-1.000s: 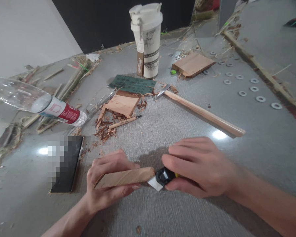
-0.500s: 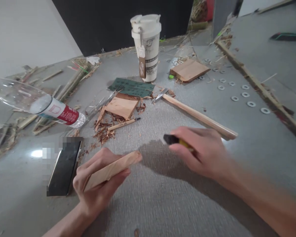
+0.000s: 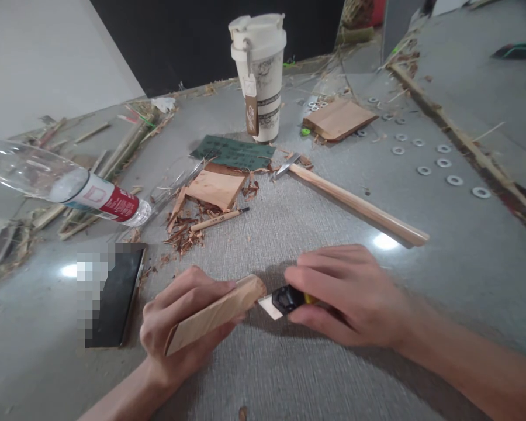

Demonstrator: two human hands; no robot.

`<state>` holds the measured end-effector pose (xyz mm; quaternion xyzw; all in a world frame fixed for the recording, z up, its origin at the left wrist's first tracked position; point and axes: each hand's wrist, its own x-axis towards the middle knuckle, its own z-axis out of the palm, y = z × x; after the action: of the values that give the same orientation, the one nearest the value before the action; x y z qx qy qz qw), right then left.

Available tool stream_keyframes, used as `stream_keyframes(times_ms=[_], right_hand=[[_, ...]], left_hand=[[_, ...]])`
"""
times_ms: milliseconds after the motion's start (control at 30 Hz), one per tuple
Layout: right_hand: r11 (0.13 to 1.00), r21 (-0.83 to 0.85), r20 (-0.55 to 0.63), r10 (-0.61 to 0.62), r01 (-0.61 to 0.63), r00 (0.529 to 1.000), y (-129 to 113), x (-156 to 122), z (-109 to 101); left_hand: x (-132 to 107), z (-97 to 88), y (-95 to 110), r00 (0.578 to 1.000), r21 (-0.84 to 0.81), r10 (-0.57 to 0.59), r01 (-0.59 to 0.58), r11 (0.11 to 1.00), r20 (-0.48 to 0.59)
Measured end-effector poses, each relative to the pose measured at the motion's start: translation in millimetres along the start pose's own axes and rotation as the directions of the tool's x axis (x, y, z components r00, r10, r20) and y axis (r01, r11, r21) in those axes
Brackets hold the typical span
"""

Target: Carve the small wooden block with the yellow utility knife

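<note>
A flat piece of wood (image 3: pixel 217 316) is gripped on edge in my left hand (image 3: pixel 179 321), its narrow side facing up and its far end pointing right. My right hand (image 3: pixel 342 295) is wrapped round a black and yellow utility knife (image 3: pixel 289 299). The knife's short, wide blade sticks out to the left, close beside the wood's far end; whether it touches cannot be made out. Beyond my hands lie a second wood block (image 3: pixel 217 186), a thin wooden-handled carving tool (image 3: pixel 220 220) among brown shavings, and a hammer (image 3: pixel 355 202) with a wooden handle.
Left of my left hand lies a dark phone (image 3: pixel 119 298). A plastic bottle (image 3: pixel 100 196) rests on its side behind it. Green sandpaper (image 3: pixel 234 153), a lidded white cup (image 3: pixel 258 76) and another wood block (image 3: pixel 339 120) stand farther back. Several metal washers (image 3: pixel 442 163) are scattered at right.
My right hand has brought the knife left and nearer, so its blade now shows beside the wood. My left hand has shifted slightly right with the wood.
</note>
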<state>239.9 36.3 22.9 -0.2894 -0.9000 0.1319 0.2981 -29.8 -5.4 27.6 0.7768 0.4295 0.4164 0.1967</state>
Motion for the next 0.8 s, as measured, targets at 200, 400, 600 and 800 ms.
stream_keyframes(times_ms=[200, 400, 600, 800], right_hand=[[1.000, 0.001, 0.014, -0.004, 0.004, 1.000, -1.8, -0.4, 0.8], [0.999, -0.029, 0.003, -0.045, 0.045, 0.999, -3.6, 0.9, 0.3], [0.999, -0.033, 0.017, -0.031, 0.032, 0.999, -1.5, 1.3, -0.7], [0.992, -0.128, -0.006, 0.011, -0.012, 1.000, -6.1, 1.3, 1.6]], left_hand=[[-8.1, 1.2, -4.2, 1.000, -0.023, 0.020, -0.020, 1.000, -0.010], [-12.1, 2.0, -7.5, 0.998, -0.006, 0.066, -0.066, 0.998, 0.003], [-13.1, -1.3, -7.6, 0.987, 0.054, 0.161, -0.161, 0.986, -0.001], [-4.8, -2.4, -7.8, 0.990, 0.143, 0.130, -0.122, 0.982, -0.046]])
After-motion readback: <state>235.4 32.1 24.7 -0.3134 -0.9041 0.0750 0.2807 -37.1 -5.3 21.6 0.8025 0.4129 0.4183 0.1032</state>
